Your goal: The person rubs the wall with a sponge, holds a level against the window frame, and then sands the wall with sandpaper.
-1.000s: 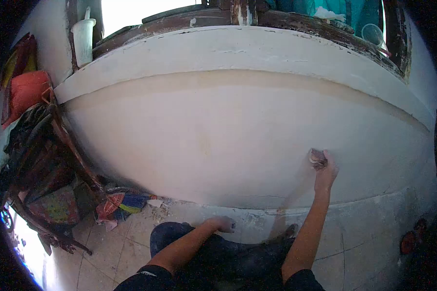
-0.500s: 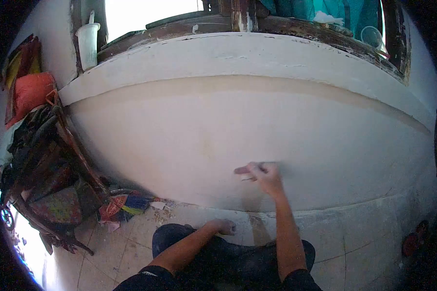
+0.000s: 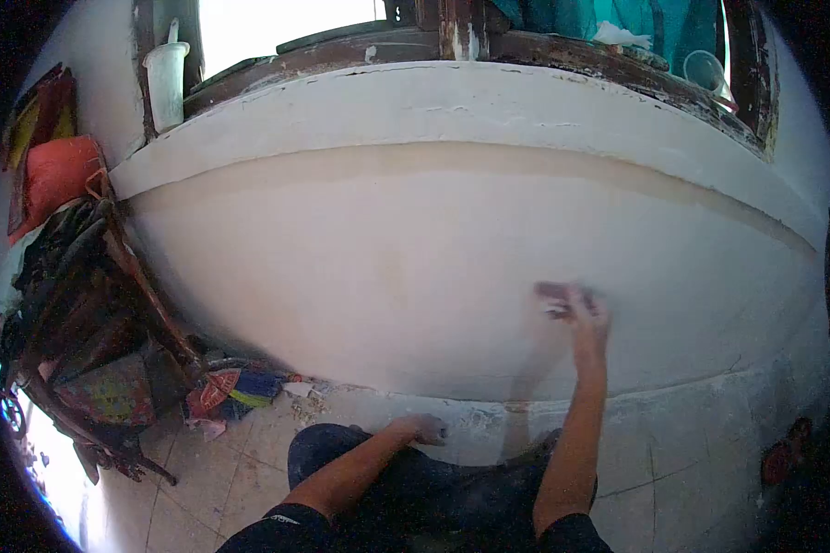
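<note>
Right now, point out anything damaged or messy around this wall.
The window frame above the ledge has peeling, worn paint. White dust and debris litter the floor at the wall's base, beside crumpled cloths.

R hand [image 3: 583, 313] raised, arm outstretched, fingers curled — L hand [image 3: 421, 429] low, palm down.

Right hand [image 3: 586, 313] and the small pad [image 3: 553, 293] it presses to the wall [image 3: 387, 267]: motion-blurred, pad's nature indeterminate. Both upper arms cut off by lower edge.
</note>
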Action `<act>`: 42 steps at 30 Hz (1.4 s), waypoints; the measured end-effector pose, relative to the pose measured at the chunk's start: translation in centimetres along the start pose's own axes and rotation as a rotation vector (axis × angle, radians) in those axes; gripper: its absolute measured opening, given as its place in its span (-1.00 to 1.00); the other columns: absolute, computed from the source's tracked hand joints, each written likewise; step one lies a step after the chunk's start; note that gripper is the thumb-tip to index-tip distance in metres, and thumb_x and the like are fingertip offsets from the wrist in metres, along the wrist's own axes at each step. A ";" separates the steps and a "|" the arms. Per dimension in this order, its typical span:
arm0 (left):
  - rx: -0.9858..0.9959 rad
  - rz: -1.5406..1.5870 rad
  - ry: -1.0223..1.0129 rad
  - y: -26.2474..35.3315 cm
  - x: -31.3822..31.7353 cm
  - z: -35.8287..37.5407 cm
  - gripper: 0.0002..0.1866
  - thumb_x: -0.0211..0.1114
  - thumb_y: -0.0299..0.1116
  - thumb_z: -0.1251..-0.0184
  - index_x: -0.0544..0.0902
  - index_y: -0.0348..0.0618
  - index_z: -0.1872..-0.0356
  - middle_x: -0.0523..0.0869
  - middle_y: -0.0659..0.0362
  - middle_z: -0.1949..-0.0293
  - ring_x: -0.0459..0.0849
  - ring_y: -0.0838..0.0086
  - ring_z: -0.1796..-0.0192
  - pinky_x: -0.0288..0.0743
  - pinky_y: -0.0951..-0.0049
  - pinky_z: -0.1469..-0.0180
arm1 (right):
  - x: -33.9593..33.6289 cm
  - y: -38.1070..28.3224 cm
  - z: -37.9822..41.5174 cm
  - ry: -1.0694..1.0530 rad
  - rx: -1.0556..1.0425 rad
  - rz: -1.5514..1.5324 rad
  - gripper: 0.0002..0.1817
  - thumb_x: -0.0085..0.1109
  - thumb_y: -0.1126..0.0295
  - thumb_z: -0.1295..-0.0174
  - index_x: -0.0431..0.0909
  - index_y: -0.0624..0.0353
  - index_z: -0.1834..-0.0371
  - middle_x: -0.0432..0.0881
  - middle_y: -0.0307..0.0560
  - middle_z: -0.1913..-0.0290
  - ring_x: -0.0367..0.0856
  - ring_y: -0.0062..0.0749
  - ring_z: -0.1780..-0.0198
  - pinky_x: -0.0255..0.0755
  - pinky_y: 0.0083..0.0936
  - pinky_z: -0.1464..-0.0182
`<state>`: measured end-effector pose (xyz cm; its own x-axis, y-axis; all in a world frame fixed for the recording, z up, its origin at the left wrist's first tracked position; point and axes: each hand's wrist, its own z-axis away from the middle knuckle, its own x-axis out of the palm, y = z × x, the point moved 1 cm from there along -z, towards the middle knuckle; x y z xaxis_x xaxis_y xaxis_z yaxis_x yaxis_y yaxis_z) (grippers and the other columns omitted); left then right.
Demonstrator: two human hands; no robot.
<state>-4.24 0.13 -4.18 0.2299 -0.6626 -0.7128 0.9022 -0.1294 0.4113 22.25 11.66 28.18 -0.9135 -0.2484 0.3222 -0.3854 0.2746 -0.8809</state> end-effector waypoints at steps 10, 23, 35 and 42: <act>-0.013 0.002 0.046 -0.7 0.2 0.1 -0.48 0.29 0.09 -0.37 0.69 -0.07 -0.15 0.71 -0.03 -0.18 0.65 0.05 -0.22 0.52 0.03 -0.28 | 7.4 9.3 1.6 -0.395 -0.020 0.329 -0.68 0.31 0.25 -0.44 0.77 0.38 0.16 0.76 -0.11 0.27 0.72 -0.49 0.29 0.66 -0.51 0.22; 0.026 -0.046 0.077 -0.6 0.5 -0.8 -0.43 0.30 0.08 -0.37 0.63 -0.13 -0.21 0.71 -0.04 -0.16 0.66 0.03 -0.20 0.54 0.01 -0.25 | 1.3 2.5 -0.5 0.168 -0.146 -0.058 -0.71 0.30 0.20 -0.47 0.72 0.27 0.16 0.76 -0.13 0.24 0.72 -0.54 0.26 0.63 -0.52 0.23; -0.027 0.081 0.038 2.8 -2.2 3.2 -0.48 0.25 0.05 -0.43 0.69 -0.18 -0.14 0.76 -0.08 -0.08 0.70 0.00 -0.13 0.57 0.00 -0.17 | 7.4 10.1 2.4 -0.333 -0.071 0.529 -0.71 0.29 0.30 -0.46 0.75 0.39 0.17 0.75 -0.15 0.32 0.70 -0.54 0.30 0.66 -0.54 0.27; 0.067 0.035 0.130 -0.5 0.7 -0.5 -0.53 0.27 0.01 -0.41 0.73 -0.20 -0.04 0.76 -0.07 -0.07 0.71 0.02 -0.10 0.56 0.01 -0.15 | -0.1 2.8 -1.0 0.152 -0.133 0.089 -0.64 0.26 0.13 -0.47 0.71 0.27 0.05 0.79 -0.06 0.18 0.76 -0.44 0.22 0.69 -0.47 0.21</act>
<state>-4.42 0.09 -5.14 0.3101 -0.5670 -0.7631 0.8674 -0.1599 0.4713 21.16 13.37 25.98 -0.9500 -0.0779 0.3024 -0.3069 0.4121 -0.8579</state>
